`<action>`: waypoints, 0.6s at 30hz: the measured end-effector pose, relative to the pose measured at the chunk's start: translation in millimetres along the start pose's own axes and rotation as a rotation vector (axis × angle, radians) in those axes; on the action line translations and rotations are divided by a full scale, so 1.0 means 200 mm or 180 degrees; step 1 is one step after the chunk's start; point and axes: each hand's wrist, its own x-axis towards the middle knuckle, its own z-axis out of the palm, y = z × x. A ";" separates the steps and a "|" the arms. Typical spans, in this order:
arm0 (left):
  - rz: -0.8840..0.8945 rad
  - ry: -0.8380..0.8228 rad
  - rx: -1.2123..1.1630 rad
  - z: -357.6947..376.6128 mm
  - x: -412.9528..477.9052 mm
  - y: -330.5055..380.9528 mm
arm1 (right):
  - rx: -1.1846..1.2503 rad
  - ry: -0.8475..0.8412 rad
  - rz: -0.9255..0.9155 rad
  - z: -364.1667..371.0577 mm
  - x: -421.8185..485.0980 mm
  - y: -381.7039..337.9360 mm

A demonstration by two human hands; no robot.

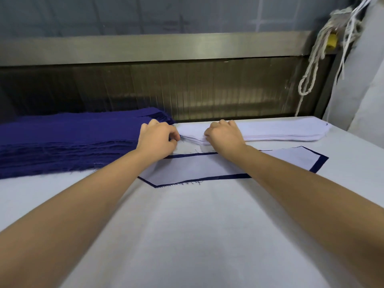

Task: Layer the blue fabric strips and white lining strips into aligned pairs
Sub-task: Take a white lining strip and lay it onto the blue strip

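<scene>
Beyond table cover (187,235), mid-frame, left hand (156,138) pinching blue strips (68,142), right hand (225,136) pinching lining strips (280,132): peel one ply each.

Soft, even, cool light; faint shadows on the white cloth-covered tabletop (187,225); wide-angle bending at edges; slight overall softness.

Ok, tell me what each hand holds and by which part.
The left hand pinches the blue strip stack at its right end; the right hand grips the white lining stack at its left end. Layers taken: cannot tell.
</scene>
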 end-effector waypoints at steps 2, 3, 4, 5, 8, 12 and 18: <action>-0.0040 -0.0048 0.0028 0.02 0.02 0.00 | -0.0101 -0.0020 -0.0047 -0.01 0.02 -0.01; -0.0065 -0.0077 0.0036 0.03 0.04 -0.01 | -0.0100 -0.0040 -0.0052 -0.01 0.03 -0.01; -0.0089 -0.0099 0.0031 0.04 0.04 -0.01 | -0.0067 -0.0053 -0.0042 -0.01 0.04 0.00; -0.0117 -0.0107 0.0007 0.05 0.05 -0.02 | -0.0008 -0.0049 -0.0016 -0.01 0.05 0.00; -0.0174 -0.0076 -0.0118 0.07 0.07 -0.02 | 0.0419 0.0046 0.0185 0.00 0.07 0.01; -0.0155 -0.0104 -0.0379 0.09 0.09 0.01 | 0.1693 0.0042 0.0817 -0.02 0.08 0.02; -0.0233 -0.0296 -0.1355 0.07 0.14 0.10 | 0.2952 0.0317 0.1236 -0.01 0.09 0.05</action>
